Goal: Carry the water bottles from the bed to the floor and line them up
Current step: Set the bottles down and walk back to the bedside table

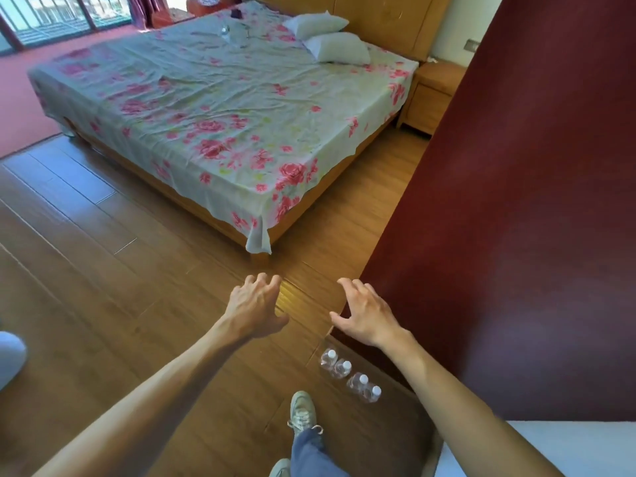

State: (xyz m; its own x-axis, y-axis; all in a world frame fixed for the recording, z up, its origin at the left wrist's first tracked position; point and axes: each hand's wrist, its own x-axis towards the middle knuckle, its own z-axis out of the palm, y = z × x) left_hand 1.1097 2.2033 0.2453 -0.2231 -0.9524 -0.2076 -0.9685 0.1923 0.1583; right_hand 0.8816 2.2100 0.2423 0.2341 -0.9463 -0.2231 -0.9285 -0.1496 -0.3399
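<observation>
A wrinkled rose-print sheet (213, 108) has one corner hanging. Two white pillows (315, 25) (339, 48) lie on it, touching, just in front of a wooden headboard (378, 22). A wooden nightstand (433, 94) stands beside them, partly hidden by a dark red wall (516, 235). At far left is a window (51, 15) with a purple curtain (141, 5) beside it and red carpet (17, 98) below.

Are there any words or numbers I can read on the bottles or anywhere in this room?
No words or numbers can be read here.
Water bottles on the floor: no labels show.
Bottle on the flowered bed: too small and blurred to tell.
</observation>
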